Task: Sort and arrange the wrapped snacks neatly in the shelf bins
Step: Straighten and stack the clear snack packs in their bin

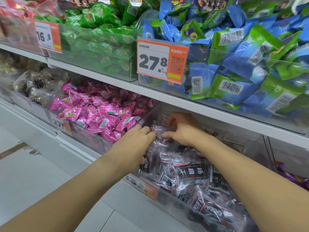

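I see both hands (167,131) in the lower shelf's middle bin (150,188), another snack bin (93,138) to its left, two price-tagged bins (217,91) above.

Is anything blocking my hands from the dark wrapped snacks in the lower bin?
Nothing visible does. The left hand and right hand are already inside the open-topped bin, fingers on the dark wrapped snacks. The shelf above overhangs the bin but leaves room.

Two shelves (107,84) carry clear bins (93,52): three on the far upper shelf, and four on the near lower one. Four price tags (161,61) show. Two hands (133,141) reach in. Wrapped snacks (107,113) lie heaped, too many to count.
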